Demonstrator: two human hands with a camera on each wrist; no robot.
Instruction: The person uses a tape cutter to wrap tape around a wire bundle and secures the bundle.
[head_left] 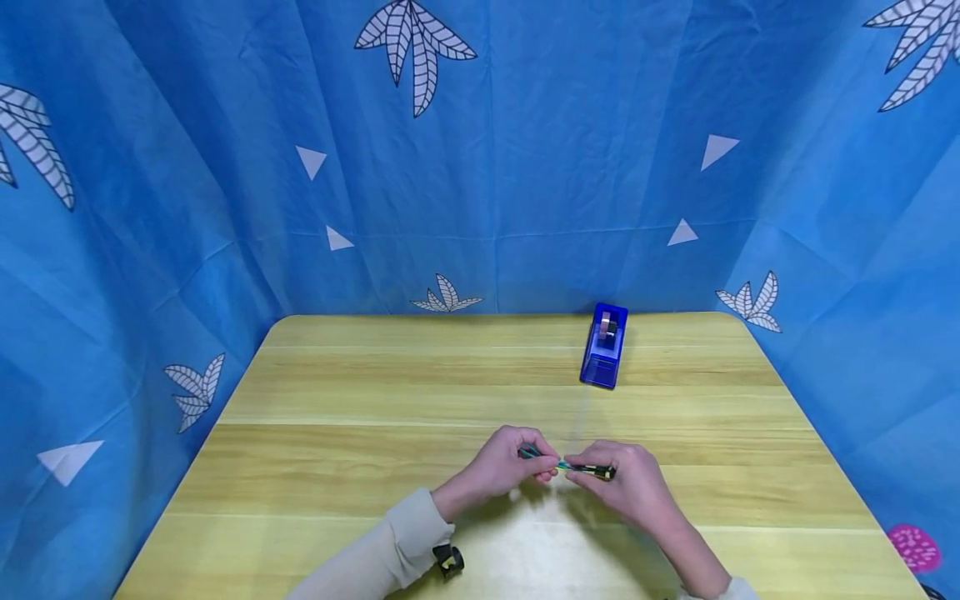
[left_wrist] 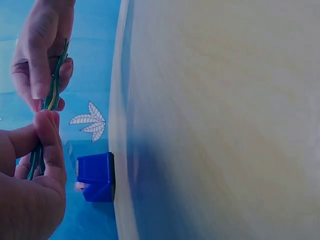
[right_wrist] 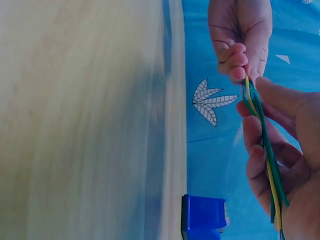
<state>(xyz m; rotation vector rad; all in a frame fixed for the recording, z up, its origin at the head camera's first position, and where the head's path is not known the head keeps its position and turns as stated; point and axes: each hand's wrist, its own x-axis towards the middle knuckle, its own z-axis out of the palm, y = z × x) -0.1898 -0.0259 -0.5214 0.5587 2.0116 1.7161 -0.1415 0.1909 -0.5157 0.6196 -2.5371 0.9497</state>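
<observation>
Above the table, both hands hold one slim bundle of green and yellow wire-like strands (right_wrist: 266, 142). My left hand (head_left: 512, 460) pinches it between thumb and fingers near its middle, and some strands (left_wrist: 35, 160) run back through that hand. Close beside it, my right hand (head_left: 626, 483) grips the other part, thumb and fingertips at the pinch point. The strands' far ends lie along the right palm in the right wrist view. Fingers hide the exact spot where the hands meet.
A blue tape dispenser (head_left: 603, 346) stands at the back of the wooden table (head_left: 337, 400), right of centre. Blue curtain (head_left: 562, 150) with leaf prints hangs behind and at both sides. A small black device (head_left: 448, 560) sits at the left cuff.
</observation>
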